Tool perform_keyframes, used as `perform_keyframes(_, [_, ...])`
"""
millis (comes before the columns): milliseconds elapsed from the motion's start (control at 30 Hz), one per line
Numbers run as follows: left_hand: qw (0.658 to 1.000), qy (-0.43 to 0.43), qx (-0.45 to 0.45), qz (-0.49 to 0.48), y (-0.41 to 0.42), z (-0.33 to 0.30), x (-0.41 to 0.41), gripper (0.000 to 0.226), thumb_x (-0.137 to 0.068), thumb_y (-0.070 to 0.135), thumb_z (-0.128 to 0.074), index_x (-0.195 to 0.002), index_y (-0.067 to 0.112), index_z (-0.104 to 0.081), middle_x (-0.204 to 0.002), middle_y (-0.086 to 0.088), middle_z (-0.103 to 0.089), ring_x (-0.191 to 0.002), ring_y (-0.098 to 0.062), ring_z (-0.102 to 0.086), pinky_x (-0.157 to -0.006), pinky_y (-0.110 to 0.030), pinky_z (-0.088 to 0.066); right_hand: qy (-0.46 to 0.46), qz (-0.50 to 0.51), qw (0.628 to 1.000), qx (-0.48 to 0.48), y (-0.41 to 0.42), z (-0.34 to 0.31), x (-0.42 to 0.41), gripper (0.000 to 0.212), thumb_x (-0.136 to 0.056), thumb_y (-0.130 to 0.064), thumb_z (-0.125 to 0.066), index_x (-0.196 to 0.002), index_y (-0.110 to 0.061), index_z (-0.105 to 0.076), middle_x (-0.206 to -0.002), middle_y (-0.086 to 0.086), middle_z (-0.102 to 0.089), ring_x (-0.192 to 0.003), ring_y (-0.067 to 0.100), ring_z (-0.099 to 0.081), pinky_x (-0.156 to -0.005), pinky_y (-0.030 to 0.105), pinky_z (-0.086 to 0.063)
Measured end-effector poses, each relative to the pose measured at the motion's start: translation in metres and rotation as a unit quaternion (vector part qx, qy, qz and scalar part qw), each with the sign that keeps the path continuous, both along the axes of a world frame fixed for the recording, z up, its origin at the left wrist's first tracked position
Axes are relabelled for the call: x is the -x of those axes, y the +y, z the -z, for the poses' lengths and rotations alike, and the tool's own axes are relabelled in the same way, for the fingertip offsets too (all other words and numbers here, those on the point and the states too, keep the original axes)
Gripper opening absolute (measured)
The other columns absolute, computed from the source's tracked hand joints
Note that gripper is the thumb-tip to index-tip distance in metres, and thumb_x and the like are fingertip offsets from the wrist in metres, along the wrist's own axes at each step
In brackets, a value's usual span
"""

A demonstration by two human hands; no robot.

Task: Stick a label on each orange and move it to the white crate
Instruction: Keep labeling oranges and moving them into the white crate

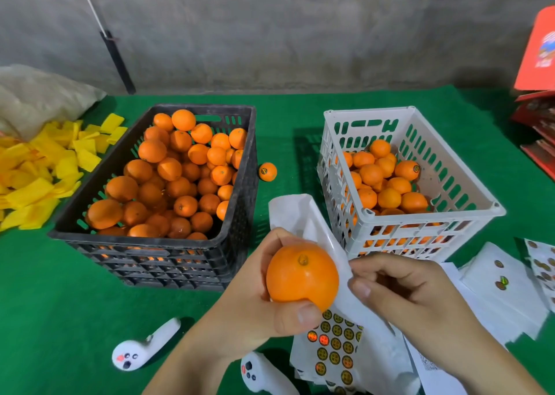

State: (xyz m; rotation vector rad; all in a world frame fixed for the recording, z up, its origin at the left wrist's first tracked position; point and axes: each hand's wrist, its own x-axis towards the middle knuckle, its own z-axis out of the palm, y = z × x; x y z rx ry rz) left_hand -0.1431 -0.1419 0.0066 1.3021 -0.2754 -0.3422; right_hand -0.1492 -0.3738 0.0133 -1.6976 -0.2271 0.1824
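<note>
Orange (301, 274): glossy, finely dimpled peel. Both crates (414, 166) (156, 253): matt plastic. Label sheet (335, 346): shiny paper. Table cover (60, 289): rough cloth.

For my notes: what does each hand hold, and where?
Left hand grips the round orange fruit by its sides; right hand pinches the white sticker backing sheet at its edge.

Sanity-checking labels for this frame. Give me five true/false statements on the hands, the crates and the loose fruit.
1. The left hand holds an orange. True.
2. The white crate is empty. False: it holds oranges.
3. One stray orange lies on the green mat between the crates. True.
4. The right hand rests flat on the mat. False: it pinches the white sticker sheet.
5. The black crate holds yellow wrappers. False: oranges.
</note>
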Motion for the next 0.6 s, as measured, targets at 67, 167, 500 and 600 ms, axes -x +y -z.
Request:
perform_keyframes(67, [1.0, -0.001, 0.0, 0.005, -0.001, 0.0, 0.0, 0.073, -0.061, 0.056, -0.095, -0.115, 0.025, -0.059, -0.116, 0.001, -0.067, -0.1, -0.018, -0.068, -0.077, -0.026, -0.054, 0.011, 0.014, 1.0, -0.012, -0.001, -0.002, 0.002, 0.022, -0.09, -0.045, -0.073, -0.1, -0.03, -0.085, -0.089, 0.009, -0.079, -0.08, 0.026, -0.074, -0.072, 0.038, -0.061])
perform_keyframes(167, [1.0, -0.001, -0.007, 0.001, 0.0, 0.002, 0.0, 0.07, -0.062, 0.056, -0.095, -0.116, 0.029, -0.06, -0.117, 0.002, -0.066, -0.101, -0.018, -0.068, -0.077, -0.027, -0.054, -0.035, 0.073, 0.997, 0.007, -0.004, -0.002, -0.001, 0.02, -0.092, -0.026, -0.065, -0.084, -0.027, -0.082, -0.073, 0.005, -0.074, -0.062, 0.018, -0.065, -0.063, 0.027, -0.056])
perform_keyframes(500, [0.997, 0.07, 0.029, -0.022, -0.02, 0.016, 0.003, 0.068, -0.064, 0.048, -0.098, -0.117, 0.026, -0.061, -0.121, -0.012, -0.065, -0.115, -0.037, -0.063, -0.103, -0.07, -0.047, -0.406, 0.134, 0.886, 0.179, 0.025, -0.012, 0.013, 0.018, -0.097, -0.022, -0.068, -0.113, -0.022, -0.076, -0.11, -0.006, -0.068, -0.103, 0.008, -0.066, -0.087, 0.017, -0.049])
perform_keyframes(600, [0.991, 0.105, 0.07, -0.038, -0.025, 0.015, 0.006, 0.067, -0.066, 0.041, -0.099, -0.118, 0.02, -0.061, -0.128, -0.027, -0.062, -0.126, -0.047, -0.058, -0.109, -0.074, -0.038, -0.393, 0.102, 0.893, 0.196, 0.026, -0.001, 0.013, 0.027, -0.101, -0.026, -0.064, -0.123, -0.016, -0.075, -0.108, 0.001, -0.061, -0.096, 0.018, -0.064, -0.078, 0.027, -0.051])
